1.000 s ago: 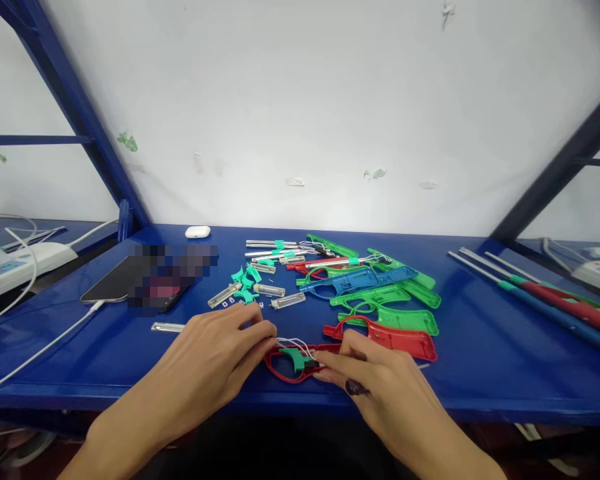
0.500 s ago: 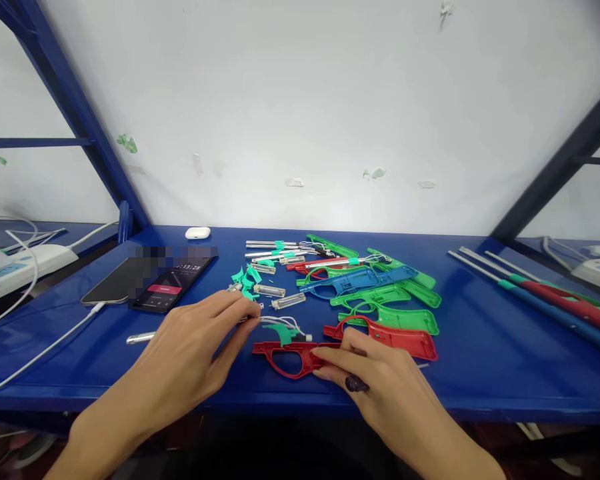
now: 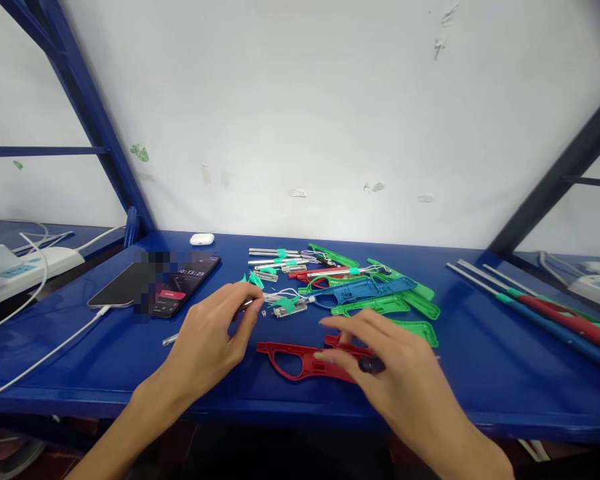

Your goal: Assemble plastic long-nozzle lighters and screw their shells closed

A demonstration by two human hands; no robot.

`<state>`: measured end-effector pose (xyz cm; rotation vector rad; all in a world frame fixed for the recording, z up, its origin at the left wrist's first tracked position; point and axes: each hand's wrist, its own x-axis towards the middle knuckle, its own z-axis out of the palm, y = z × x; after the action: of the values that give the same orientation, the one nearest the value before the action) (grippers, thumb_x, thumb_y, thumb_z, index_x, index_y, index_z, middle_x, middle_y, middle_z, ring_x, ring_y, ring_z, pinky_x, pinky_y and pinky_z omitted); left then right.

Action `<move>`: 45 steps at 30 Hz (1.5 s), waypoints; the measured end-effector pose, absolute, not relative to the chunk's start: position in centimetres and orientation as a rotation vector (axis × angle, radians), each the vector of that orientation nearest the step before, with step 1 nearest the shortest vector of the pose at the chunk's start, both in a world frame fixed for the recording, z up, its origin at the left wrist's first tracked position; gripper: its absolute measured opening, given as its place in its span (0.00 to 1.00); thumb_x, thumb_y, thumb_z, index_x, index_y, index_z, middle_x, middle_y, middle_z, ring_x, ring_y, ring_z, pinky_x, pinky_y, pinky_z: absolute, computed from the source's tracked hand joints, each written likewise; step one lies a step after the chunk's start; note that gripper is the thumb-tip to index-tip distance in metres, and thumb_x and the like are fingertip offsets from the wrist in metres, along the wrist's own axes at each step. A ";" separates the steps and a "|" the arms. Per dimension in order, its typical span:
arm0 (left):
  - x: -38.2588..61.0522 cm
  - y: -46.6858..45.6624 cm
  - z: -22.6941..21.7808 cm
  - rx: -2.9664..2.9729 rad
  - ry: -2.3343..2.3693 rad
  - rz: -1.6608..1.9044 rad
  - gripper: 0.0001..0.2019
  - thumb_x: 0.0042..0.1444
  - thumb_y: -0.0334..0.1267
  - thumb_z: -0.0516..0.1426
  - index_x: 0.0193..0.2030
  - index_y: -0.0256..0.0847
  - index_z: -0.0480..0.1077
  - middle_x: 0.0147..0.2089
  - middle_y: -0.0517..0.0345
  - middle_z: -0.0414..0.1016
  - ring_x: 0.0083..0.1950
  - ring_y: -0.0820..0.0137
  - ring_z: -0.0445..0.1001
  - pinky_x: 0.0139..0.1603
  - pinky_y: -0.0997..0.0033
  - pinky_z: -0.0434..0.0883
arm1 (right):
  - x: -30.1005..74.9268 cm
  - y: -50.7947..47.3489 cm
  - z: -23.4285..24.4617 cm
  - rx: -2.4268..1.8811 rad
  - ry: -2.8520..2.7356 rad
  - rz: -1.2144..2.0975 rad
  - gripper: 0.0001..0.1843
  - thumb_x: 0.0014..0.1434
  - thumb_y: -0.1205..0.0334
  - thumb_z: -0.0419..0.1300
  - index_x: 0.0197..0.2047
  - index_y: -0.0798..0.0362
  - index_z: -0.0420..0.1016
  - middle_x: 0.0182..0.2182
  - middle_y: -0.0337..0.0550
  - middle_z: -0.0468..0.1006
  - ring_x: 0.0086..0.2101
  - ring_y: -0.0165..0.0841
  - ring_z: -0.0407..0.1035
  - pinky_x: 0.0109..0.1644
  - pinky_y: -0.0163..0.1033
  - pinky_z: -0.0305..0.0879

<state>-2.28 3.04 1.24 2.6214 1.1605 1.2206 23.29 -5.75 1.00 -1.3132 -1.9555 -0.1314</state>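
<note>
My left hand (image 3: 220, 321) is closed in a pinch on an igniter assembly with white wires (image 3: 280, 293); its body is mostly hidden by the fingers. A green trigger piece (image 3: 289, 305) is by these wires, above a clear fuel tank (image 3: 280, 313). My right hand (image 3: 393, 360) keeps a dark-handled tool, seemingly a screwdriver (image 3: 371, 365), tucked in the palm, while thumb and index finger are spread above a red lighter half-shell (image 3: 307, 363). That shell lies flat at the table's front, inner side up. Another red half-shell (image 3: 347, 345) is partly covered by my right hand.
Green half-shells (image 3: 415, 330) and a blue half-shell (image 3: 350, 291) lie behind my right hand. Metal tubes with wires (image 3: 275, 253) are further back. Long lighters (image 3: 545, 313) lie at the right, two phones (image 3: 185, 287) at the left. A white earbud case (image 3: 202, 239) is near the wall.
My left hand has lifted the wired assembly up and away from the front red shell. My right thumb and index finger have spread and risen off that shell. The view has shifted slightly.
</note>
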 end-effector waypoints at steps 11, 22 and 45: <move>-1.3 2.5 1.4 2.597 1.194 1.140 0.09 0.75 0.39 0.51 0.44 0.45 0.71 0.36 0.61 0.79 0.33 0.68 0.76 0.30 0.70 0.64 | 19.5 -1.1 2.5 -1.262 -2.110 -0.748 0.11 0.69 0.64 0.66 0.54 0.50 0.81 0.43 0.40 0.85 0.20 0.27 0.69 0.22 0.38 0.53; -1.3 2.9 1.2 2.513 1.374 1.071 0.11 0.74 0.41 0.50 0.40 0.45 0.70 0.30 0.62 0.77 0.27 0.66 0.74 0.29 0.70 0.61 | 19.6 -0.9 3.0 -0.853 -2.296 -0.907 0.18 0.73 0.76 0.52 0.49 0.53 0.83 0.37 0.40 0.87 0.26 0.26 0.73 0.30 0.38 0.60; -3.8 2.8 3.2 2.419 1.408 1.096 0.12 0.74 0.45 0.52 0.40 0.46 0.71 0.26 0.67 0.72 0.24 0.69 0.70 0.26 0.69 0.60 | 22.7 -2.5 5.6 -1.346 -1.977 -0.360 0.13 0.73 0.60 0.58 0.48 0.46 0.86 0.42 0.41 0.90 0.38 0.39 0.85 0.38 0.41 0.76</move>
<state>-3.80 2.79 3.21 2.4189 1.4076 1.0961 22.68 -2.48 5.63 -1.3457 -1.9773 -0.3596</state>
